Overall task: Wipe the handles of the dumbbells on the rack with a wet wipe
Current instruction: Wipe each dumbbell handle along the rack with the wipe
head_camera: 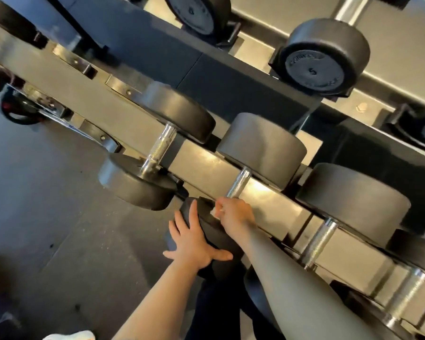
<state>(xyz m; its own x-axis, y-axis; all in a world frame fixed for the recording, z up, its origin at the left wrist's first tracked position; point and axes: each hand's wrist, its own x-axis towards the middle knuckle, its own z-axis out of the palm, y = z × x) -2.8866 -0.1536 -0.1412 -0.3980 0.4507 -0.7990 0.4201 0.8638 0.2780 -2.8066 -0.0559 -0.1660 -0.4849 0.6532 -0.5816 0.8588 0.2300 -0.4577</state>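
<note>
— Two hands on one dumbbell: my right hand (233,213) is pinched shut on the crumpled white wet wipe (216,210) at the near end of the knurled chrome handle (238,184), and my left hand (194,239) lies flat, fingers spread, holding nothing, on that dumbbell's round black rubber head (211,231).

— How will they handle?

— The wipe is limp and light, I'd say, so it should wrap the bar. The handle is stiff, its knurling probably grippy. The dumbbell looks heavy; I'd leave it seated on the grey metal rack (206,168), mid-shelf between its neighbours.
</note>
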